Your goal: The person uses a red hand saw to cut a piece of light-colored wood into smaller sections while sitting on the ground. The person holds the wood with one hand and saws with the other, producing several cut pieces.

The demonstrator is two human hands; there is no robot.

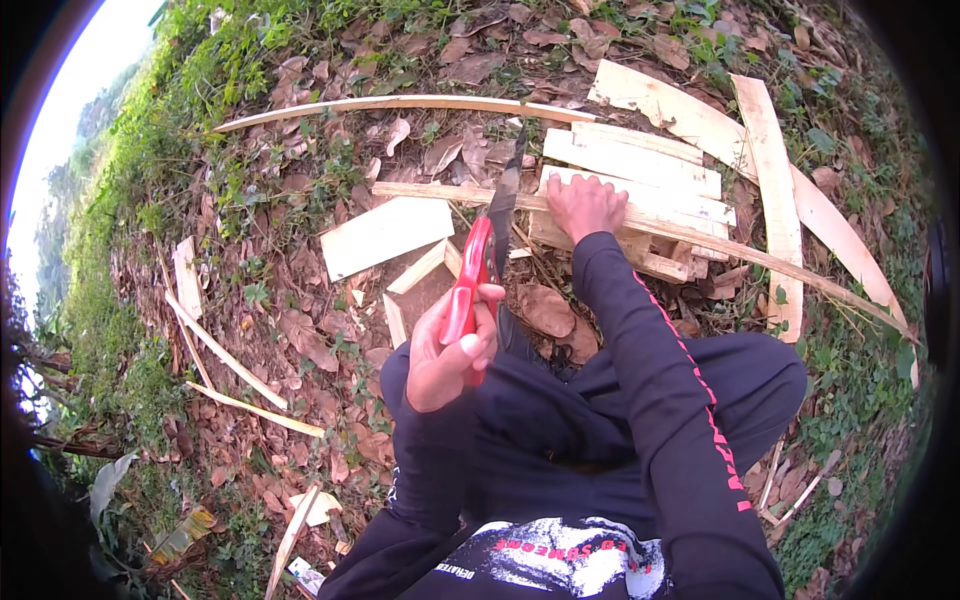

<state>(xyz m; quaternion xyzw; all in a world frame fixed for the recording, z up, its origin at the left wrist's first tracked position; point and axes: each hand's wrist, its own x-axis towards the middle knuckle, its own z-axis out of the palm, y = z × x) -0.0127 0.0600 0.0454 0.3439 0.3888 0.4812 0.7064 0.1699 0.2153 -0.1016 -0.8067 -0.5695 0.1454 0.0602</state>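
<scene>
My left hand [455, 350] is closed round the red handle of a handsaw [466, 285]. The saw's dark blade points away from me and crosses a long thin wooden strip [780, 262] near its left end. Whether the teeth touch the wood I cannot tell. My right hand [585, 205] presses down with curled fingers on that strip, just right of the blade. Beneath it lies a stack of pale boards [640, 165], which bears the strip. The strip's left end juts out past the stack, above a loose flat board [388, 238].
A small wooden frame [420, 270] of short pieces lies before my legs. Long planks [770, 200] spread at the right, and a thin batten [400, 103] lies beyond. Narrow offcuts [225, 350] are scattered at the left on leaf-covered ground. My bent legs [720, 385] are close below the stack.
</scene>
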